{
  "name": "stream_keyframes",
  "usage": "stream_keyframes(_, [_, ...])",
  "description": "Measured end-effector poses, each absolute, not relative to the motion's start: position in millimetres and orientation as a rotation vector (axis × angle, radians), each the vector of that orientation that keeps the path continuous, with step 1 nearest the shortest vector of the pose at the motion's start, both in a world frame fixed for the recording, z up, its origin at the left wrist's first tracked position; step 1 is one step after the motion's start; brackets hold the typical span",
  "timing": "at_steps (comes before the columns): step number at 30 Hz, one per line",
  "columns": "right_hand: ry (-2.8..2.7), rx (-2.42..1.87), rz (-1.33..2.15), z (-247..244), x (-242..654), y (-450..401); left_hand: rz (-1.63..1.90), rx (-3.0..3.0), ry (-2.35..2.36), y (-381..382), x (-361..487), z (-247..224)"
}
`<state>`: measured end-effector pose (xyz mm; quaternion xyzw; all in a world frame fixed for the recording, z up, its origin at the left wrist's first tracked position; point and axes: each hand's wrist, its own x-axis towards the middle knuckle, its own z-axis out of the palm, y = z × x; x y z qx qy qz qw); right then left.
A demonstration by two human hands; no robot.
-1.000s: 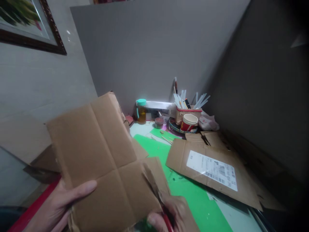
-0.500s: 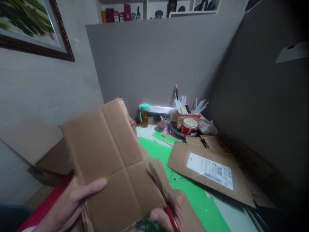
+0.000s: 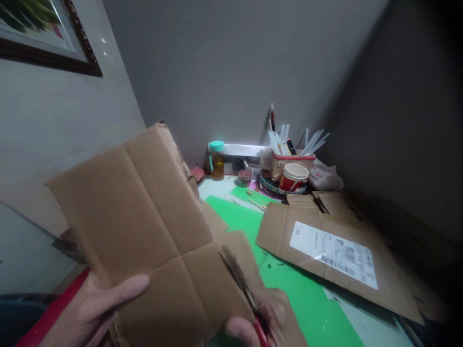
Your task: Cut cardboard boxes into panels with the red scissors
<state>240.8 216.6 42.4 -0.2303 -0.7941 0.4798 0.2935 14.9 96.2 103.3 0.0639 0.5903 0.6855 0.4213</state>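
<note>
A creased brown cardboard sheet (image 3: 144,212) is held up at a tilt in front of me. My left hand (image 3: 104,303) grips its lower left edge, thumb flat on the near face and the other fingers mostly hidden behind. My right hand (image 3: 269,313) is closed round the red handles of a pair of scissors (image 3: 259,330). The scissors' blades lie along the sheet's right edge, where a cut runs up from the lower right; how far apart the blades are is hard to tell. Another piece of cardboard (image 3: 238,246) shows behind the blades.
A flattened carton (image 3: 275,226) with a white label (image 3: 334,253) lies to the right on the green mat (image 3: 300,294). Farther back stand a turquoise-lidded bottle (image 3: 217,164), a red paper cup (image 3: 292,179) and a basket (image 3: 280,166) of white strips and pens. Grey panels (image 3: 224,72) rise behind.
The view has tipped downward, so the shelf has left the top of the picture. The cardboard sheet has shifted left and leans more. Both hands keep their hold.
</note>
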Motion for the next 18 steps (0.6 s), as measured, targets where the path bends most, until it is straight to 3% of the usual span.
stream_keyframes(11, [-2.152,-0.710,1.273,53.2,241.3,214.7,1.660,0.355,1.402,101.4,12.1,108.4])
stream_keyframes(18, [-2.190,-0.516,1.545,80.5,257.2,219.0,1.602,0.474,1.406,101.6,-2.6,105.6])
